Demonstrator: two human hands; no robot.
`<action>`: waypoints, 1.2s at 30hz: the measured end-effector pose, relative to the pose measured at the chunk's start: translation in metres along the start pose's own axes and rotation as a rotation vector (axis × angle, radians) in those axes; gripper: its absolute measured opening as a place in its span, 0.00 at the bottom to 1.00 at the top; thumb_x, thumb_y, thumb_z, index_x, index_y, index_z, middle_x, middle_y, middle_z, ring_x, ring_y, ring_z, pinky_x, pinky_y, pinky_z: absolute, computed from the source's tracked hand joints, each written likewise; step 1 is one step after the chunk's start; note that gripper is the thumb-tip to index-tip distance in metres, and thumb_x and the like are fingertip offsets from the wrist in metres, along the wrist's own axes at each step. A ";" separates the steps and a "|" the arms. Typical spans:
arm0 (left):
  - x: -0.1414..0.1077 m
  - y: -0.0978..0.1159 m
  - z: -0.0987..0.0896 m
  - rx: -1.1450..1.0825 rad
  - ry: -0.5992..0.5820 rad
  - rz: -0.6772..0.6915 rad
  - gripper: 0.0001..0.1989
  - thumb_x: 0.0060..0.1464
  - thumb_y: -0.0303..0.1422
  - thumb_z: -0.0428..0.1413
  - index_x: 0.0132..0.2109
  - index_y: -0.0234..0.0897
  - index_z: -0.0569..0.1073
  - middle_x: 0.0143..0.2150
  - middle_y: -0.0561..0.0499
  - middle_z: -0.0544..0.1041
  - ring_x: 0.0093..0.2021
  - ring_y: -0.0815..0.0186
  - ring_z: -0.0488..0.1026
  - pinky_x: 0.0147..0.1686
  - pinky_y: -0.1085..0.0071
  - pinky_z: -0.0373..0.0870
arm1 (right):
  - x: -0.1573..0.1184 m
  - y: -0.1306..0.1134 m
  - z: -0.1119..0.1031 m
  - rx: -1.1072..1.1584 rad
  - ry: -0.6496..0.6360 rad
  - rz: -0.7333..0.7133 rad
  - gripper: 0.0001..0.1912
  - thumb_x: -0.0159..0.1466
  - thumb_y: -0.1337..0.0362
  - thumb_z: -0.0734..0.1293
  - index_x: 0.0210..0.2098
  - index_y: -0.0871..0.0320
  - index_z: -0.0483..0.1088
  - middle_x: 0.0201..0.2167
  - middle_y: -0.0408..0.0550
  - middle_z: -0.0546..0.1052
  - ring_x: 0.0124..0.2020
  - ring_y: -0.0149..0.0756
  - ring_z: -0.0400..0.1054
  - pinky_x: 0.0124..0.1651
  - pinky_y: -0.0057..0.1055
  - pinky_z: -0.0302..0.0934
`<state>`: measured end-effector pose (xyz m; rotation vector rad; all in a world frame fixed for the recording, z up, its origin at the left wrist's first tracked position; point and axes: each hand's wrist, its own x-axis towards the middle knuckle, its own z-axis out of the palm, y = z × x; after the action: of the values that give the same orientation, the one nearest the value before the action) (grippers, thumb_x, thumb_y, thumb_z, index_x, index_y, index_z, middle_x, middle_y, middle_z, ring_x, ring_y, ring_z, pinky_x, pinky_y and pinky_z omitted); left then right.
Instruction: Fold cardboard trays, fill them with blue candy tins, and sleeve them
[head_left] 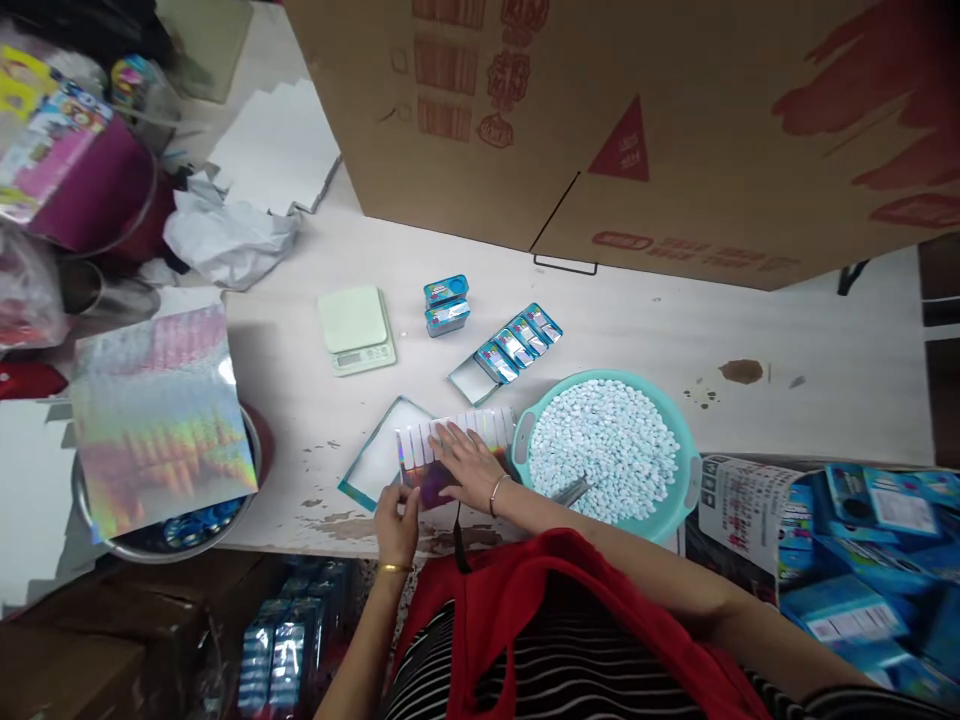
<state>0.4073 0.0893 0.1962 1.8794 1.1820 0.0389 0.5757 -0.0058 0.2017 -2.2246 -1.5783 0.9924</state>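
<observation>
Striped sheet [421, 452], 1: left grip [397, 528] pinching its corner, right grip [474, 470] spread flat atop.

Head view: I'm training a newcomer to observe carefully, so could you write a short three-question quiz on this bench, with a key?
1. True or false: the right hand lies on the striped sheet.
2. Where is the scale in the picture, relative to the two tins standing together?
A) To their left
B) To their right
C) On top of them
3. Fill in the blank: the pale pellets are in the ____.

Key:
1. True
2. A
3. basin
</observation>
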 end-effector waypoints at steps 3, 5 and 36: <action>-0.001 0.015 -0.007 -0.166 0.016 0.018 0.14 0.57 0.43 0.49 0.29 0.39 0.64 0.33 0.51 0.72 0.36 0.64 0.69 0.39 0.67 0.65 | 0.006 0.000 0.003 -0.033 0.030 -0.120 0.56 0.53 0.43 0.70 0.68 0.62 0.39 0.69 0.58 0.37 0.69 0.52 0.25 0.67 0.55 0.28; 0.004 0.018 -0.014 -0.153 0.122 -0.009 0.13 0.55 0.44 0.52 0.36 0.38 0.66 0.38 0.48 0.72 0.39 0.63 0.69 0.41 0.66 0.66 | 0.012 0.002 -0.004 -0.049 0.060 -0.112 0.56 0.53 0.43 0.69 0.68 0.62 0.38 0.69 0.58 0.36 0.69 0.51 0.24 0.67 0.54 0.27; -0.026 0.150 -0.189 -0.507 -0.080 0.368 0.11 0.59 0.40 0.52 0.35 0.37 0.66 0.29 0.53 0.65 0.30 0.70 0.61 0.32 0.74 0.60 | -0.001 -0.130 -0.124 0.296 0.470 -0.597 0.44 0.59 0.46 0.66 0.67 0.52 0.44 0.62 0.59 0.59 0.64 0.53 0.51 0.61 0.53 0.56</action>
<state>0.4151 0.1723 0.4238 1.5975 0.6760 0.4223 0.5596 0.0668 0.3649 -1.4952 -1.5905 0.4491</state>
